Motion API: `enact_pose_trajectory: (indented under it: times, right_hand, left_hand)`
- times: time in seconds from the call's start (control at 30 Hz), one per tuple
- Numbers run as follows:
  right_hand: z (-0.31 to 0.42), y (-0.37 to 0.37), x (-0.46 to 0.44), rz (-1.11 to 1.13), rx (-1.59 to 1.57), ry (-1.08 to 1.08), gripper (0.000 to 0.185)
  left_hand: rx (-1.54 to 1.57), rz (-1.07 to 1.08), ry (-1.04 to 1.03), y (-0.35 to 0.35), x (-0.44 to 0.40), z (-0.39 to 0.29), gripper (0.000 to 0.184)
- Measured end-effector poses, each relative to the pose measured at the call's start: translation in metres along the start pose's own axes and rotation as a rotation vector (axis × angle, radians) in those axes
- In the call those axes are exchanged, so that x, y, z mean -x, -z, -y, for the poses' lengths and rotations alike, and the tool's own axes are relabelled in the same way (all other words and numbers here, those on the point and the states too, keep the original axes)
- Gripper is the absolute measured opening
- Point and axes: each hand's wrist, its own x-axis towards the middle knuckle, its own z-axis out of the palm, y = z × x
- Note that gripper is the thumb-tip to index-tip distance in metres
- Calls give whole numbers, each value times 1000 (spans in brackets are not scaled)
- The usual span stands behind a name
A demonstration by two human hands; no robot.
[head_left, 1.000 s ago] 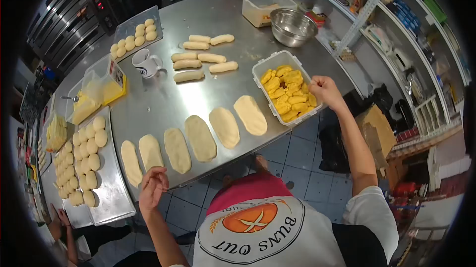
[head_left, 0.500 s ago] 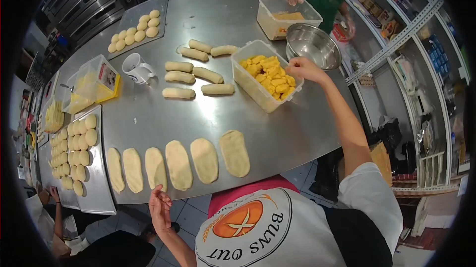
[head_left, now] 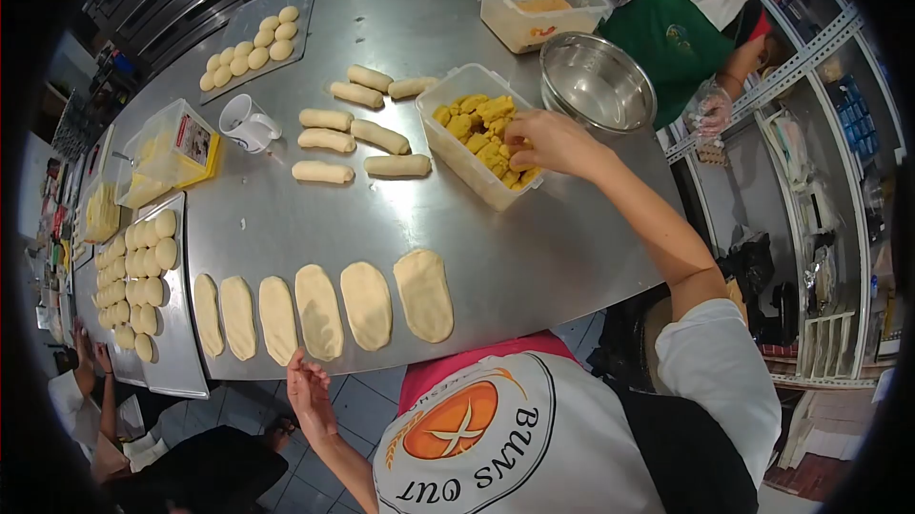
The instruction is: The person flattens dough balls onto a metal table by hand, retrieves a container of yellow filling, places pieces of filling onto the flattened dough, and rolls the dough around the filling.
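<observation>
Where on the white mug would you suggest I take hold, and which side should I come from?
I'd grip the white mug by its handle, coming from the right. It stands with the handle jutting out that way, and bare steel lies between it and the dough rolls. The clear container sits on its left, so that approach looks tighter.

Bright, soft light comes from above me and leaves a pale glare on the brushed grey metal worktop [head_left: 477, 218], beside the pale cylindrical dough rolls [head_left: 397, 165]. Shadows are faint, though a darker patch lies on the flat oval dough pieces [head_left: 319, 312] nearest me. My wide view bends the tall grey metal shelving [head_left: 829, 228] and fades to black at the rim. Dough edges look fairly crisp; the far-left margin is smeary.
</observation>
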Motion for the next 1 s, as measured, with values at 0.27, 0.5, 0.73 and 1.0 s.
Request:
enact_pose_trajectory:
  times: [0.27, 0.5, 0.73, 1.0]
  right_hand:
    - [1, -8, -3, 21, 8, -9, 32]
    - [6, -11, -10, 81, 142, -35, 40]
    - [0, -6, -17, 147, 134, 40, 37]
    - [-5, -3, -16, 147, 69, 88, 39]
  left_hand:
    - [-85, 65, 47, -13, -3, -5, 43]
    - [-90, 133, 61, -9, -9, -8, 39]
    - [-66, 118, 60, 3, -12, -11, 37]
    - [-36, 103, 76, 9, -21, -13, 38]
